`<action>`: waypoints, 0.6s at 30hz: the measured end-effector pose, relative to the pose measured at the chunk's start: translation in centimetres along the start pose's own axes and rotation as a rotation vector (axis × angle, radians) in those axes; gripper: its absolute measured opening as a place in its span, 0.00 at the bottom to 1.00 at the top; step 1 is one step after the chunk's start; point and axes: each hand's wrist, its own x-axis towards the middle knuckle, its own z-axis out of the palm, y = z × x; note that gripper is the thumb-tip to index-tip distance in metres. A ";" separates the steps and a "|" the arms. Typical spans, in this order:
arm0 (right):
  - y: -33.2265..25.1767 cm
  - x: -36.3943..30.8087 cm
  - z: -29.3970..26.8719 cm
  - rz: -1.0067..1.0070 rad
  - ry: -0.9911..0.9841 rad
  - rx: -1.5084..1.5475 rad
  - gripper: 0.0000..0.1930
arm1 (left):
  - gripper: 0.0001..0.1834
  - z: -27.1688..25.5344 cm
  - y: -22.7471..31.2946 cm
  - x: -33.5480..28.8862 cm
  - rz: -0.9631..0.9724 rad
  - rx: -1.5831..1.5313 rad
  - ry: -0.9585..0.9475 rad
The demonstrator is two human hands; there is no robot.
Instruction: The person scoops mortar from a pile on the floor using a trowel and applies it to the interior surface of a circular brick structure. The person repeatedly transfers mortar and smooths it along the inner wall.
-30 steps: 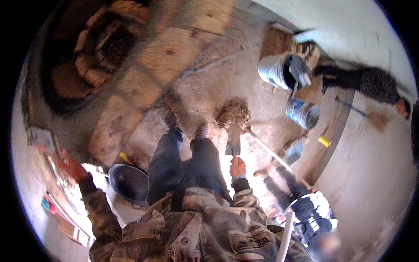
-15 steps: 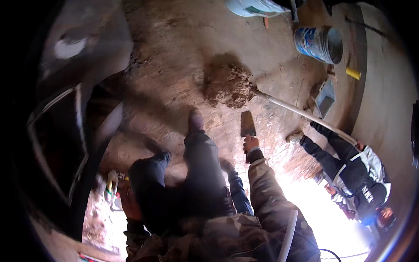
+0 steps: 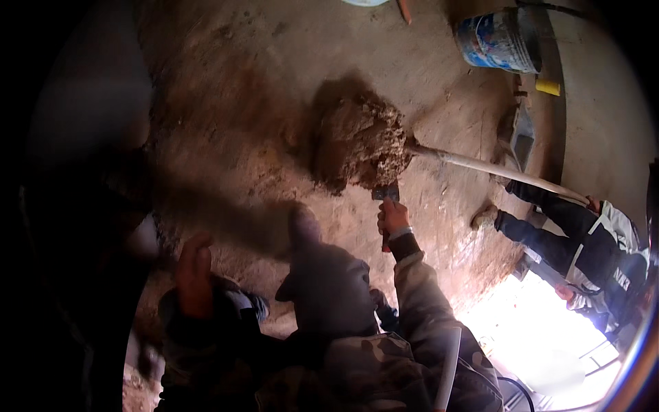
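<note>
My right hand (image 3: 393,217) is closed round the handle of a trowel (image 3: 386,195), whose dark blade meets the lower edge of a heap of wet brown mud (image 3: 364,144). Part of the blade is hidden by the mud. The heap sits at the head of a long-handled shovel, and its pale handle (image 3: 480,165) runs to the right into a co-worker's hand (image 3: 593,204). My left hand (image 3: 195,275) is raised at the lower left, dim and blurred. Its fingers point up, and I see nothing held in it.
A co-worker (image 3: 583,240) in dark clothes stands at the right. Beyond the shovel handle are a blue and white bucket (image 3: 491,41), a yellow cylinder (image 3: 548,87) and a grey trough (image 3: 523,137). My shoe (image 3: 303,223) is left of the trowel. Dark shapes fill the left side.
My right hand has brought the trowel up against the mud heap. My left hand has risen from beside my leg. The view has shifted, and the heap appears larger.
</note>
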 end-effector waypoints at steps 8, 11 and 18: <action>2.5 1.4 0.8 -0.069 -0.234 0.473 0.19 | 0.22 -1.8 -0.3 2.0 0.100 -0.111 -0.086; 4.1 1.1 0.1 -0.190 -0.281 0.615 0.17 | 0.22 -2.4 0.2 1.0 0.192 -0.008 -0.062; 2.8 0.6 0.2 -0.413 -0.372 0.601 0.14 | 0.21 -6.7 -0.8 -6.9 0.272 0.157 0.181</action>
